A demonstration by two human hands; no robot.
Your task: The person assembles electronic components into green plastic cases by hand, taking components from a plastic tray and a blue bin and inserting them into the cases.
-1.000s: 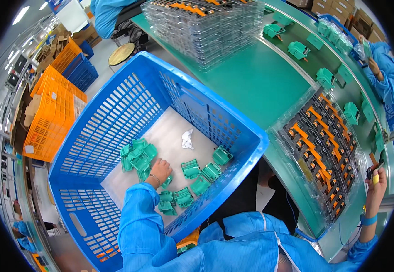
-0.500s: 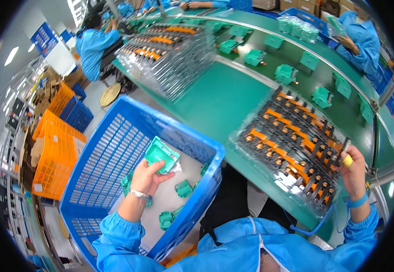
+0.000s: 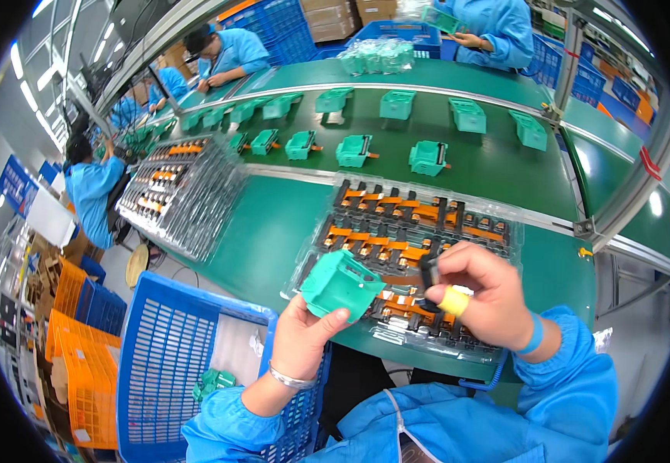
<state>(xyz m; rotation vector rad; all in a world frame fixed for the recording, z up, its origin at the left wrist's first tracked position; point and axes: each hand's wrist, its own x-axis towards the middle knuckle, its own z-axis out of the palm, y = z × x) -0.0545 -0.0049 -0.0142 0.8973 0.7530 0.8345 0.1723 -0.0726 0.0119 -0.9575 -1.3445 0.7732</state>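
Note:
My left hand [image 3: 300,339] grips a green plastic housing [image 3: 342,287], its open side tilted up, just above the near left part of a clear tray [image 3: 515,243]. In my right hand [image 3: 485,301] is a small black part [image 3: 429,279] with an orange strip, pinched between thumb and fingers near the housing. A yellow finger cover [image 3: 454,301] sits on one digit of that hand. Rows of black-and-orange parts [image 3: 373,245] fill the tray beneath both hands. The tray's near right portion is partly hidden by my right hand.
A blue basket [image 3: 261,318] with green housings [image 3: 213,383] stands at my left. Beyond the tray, more housings [image 3: 430,157] line a green conveyor [image 3: 497,166]. Stacked clear trays [image 3: 188,197] stand at left. A metal post [image 3: 632,185] rises at right; co-workers sit or stand farther off.
My left hand has lifted the green housing out of the basket and over the tray. My right hand has come from the tray's right edge toward it, holding the black part. The view has turned right.

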